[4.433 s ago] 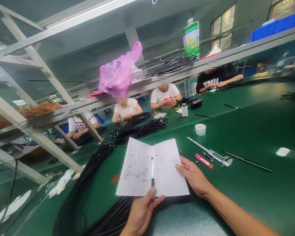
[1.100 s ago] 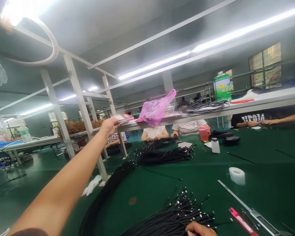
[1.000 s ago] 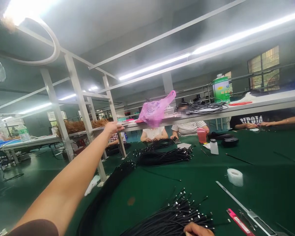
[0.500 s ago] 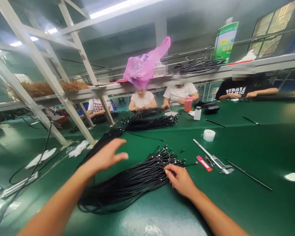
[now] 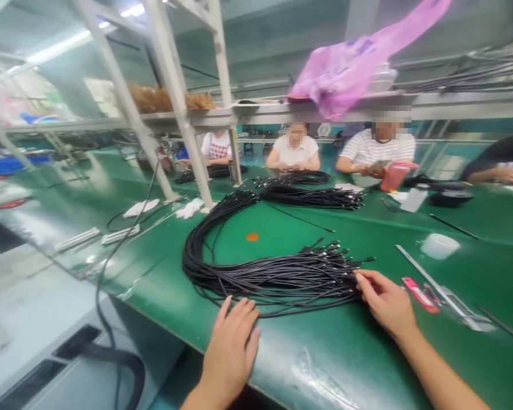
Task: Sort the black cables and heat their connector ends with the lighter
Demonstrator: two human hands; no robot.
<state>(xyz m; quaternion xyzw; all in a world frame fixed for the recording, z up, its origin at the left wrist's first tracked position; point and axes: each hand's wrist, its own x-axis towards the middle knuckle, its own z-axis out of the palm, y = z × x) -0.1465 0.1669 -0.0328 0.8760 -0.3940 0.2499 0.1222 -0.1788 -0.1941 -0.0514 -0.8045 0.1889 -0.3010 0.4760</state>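
— Hands first: where do they sit?

— My left hand [image 5: 233, 341] lies palm down on the green table top [image 5: 453, 341] near its front edge, fingers [image 5: 243, 310] straight and close together, tips touching the near side of the long bundle of thin black cables [image 5: 277, 276]. It pinches nothing.

— And the other one?

— My right hand [image 5: 387, 302] rests at the bundle's right end, where the metal-tipped cable ends fan out. Its fingers are loosely curled, tips on those ends; I cannot tell whether any strand is pinched.

— Where does the bundle run?

— Across the table between my hands, then it loops back on the left towards a second black cable heap [image 5: 312, 196] farther off.

— Anything beside it?

— Just right of my right hand lie a small red flat tool [image 5: 419, 286] and a steel caliper [image 5: 444, 290]; beyond them stands a white tape roll [image 5: 439, 246]. Other people sit at the far edge under a shelf carrying a pink plastic bag [image 5: 350, 71].
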